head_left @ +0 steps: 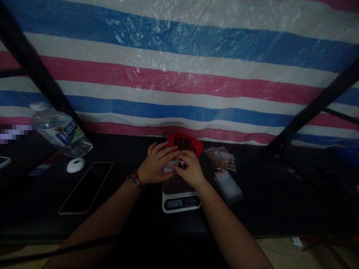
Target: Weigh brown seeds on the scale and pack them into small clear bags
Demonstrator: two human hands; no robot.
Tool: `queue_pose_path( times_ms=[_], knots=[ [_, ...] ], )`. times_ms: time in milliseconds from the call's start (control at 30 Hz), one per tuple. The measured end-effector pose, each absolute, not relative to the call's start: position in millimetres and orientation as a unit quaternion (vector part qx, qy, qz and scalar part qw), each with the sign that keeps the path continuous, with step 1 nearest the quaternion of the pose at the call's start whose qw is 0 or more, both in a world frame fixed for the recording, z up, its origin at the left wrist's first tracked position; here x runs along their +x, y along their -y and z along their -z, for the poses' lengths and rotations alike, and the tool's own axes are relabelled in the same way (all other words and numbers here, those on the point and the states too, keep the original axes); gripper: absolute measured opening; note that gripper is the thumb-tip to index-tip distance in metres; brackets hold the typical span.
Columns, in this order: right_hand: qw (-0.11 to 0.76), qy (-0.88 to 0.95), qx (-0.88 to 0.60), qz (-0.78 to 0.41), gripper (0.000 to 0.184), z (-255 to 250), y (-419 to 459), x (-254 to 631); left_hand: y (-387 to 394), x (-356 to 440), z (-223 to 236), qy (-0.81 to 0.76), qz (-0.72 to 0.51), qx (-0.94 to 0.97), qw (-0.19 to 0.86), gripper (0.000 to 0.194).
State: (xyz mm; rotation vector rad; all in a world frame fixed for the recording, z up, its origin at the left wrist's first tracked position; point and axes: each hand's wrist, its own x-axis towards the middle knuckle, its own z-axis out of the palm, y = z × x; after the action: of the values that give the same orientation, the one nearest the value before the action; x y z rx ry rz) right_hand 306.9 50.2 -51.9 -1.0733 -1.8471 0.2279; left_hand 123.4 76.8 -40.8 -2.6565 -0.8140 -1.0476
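Clear plastic, a small zip bag (169, 166), is pinched between the fingers of the left hand (156, 165) and the right hand (190, 170), which also nips a few dark bits at its mouth. Right beneath the fingers sits a digital kitchen scale (181, 196); just beyond them a red bowl (198, 145) of dark dried pieces. Off the right fingers lie more zip bags (222, 160); well off the left, a phone (86, 188) and water bottle (60, 133).

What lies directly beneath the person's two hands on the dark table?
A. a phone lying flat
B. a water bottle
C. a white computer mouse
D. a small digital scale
D: both the left hand and the right hand pinch a small clear bag over the digital scale, whose display faces the person; the phone, mouse and water bottle lie off to the left.
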Motion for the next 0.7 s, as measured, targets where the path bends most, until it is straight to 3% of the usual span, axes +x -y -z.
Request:
queue_pose_path(
  times_ms=[267,500,700],
  knots=[
    [0.489,0.762,-0.414,-0.1,0.021,51.6,-51.6,310.4,-89.0,117.7,47.0,0.325,0.341,-0.882,0.007,0.05],
    [0.535,0.711,-0.445,-0.102,0.027,50.8,-63.7,327.3,-117.2,115.6,81.9,0.433,0.418,-0.783,-0.157,0.033],
    [0.534,0.696,-0.47,-0.097,0.027,43.9,-80.4,342.0,-133.1,116.1,99.3,0.461,0.413,-0.743,-0.254,0.024]
  ],
)
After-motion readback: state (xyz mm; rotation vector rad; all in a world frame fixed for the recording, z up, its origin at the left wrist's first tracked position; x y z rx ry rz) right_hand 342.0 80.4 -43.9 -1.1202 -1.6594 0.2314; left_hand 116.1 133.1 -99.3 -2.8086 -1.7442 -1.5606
